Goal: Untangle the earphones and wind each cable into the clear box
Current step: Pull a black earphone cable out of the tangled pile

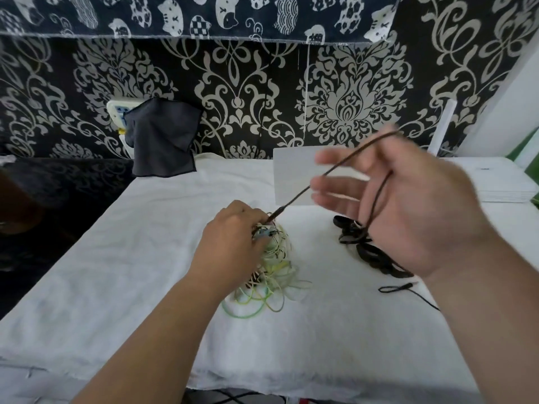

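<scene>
Tabletop [116, 258]: covered in white woven cloth, lightly creased.

Tangle [277, 275]: near centre. Thin round cables in pale yellow, lime green and white, with loose loops spilling toward 6 o'clock.

Left hand [233, 237]: on the tangle's 11 o'clock side, fingers curled in and pinching its top. A small grey-blue part under the fingertips is too small to identify.

Dark cable [335, 167]: thin, brown-black. It runs taut from the left fingertips toward 1 o'clock, passes over the right hand [408, 208], then drops in a loop to the black bundle [373, 252].

Right hand: raised above the cloth at 3 o'clock of the tangle. Fingers are straight and spread, not clenched, with the cable draped across them. Motion blur hides the exact contact.

Black bundle: flat glossy loops lying on the cloth below the right hand. A black lead [396, 287] with a slim plug lies at 4 o'clock of the tangle.

Clear box [291, 176]: frosted, pale, rectangular. It sits at 12 o'clock of the tangle, partly behind the right fingers.

Background: at 10 o'clock a dark grey cloth [163, 135] hangs over a white socket panel [116, 110], whose markings are too small to read. The wallpaper [350, 97] is black with silver damask. The curtain [204, 16] is dark with white cat figures.
</scene>
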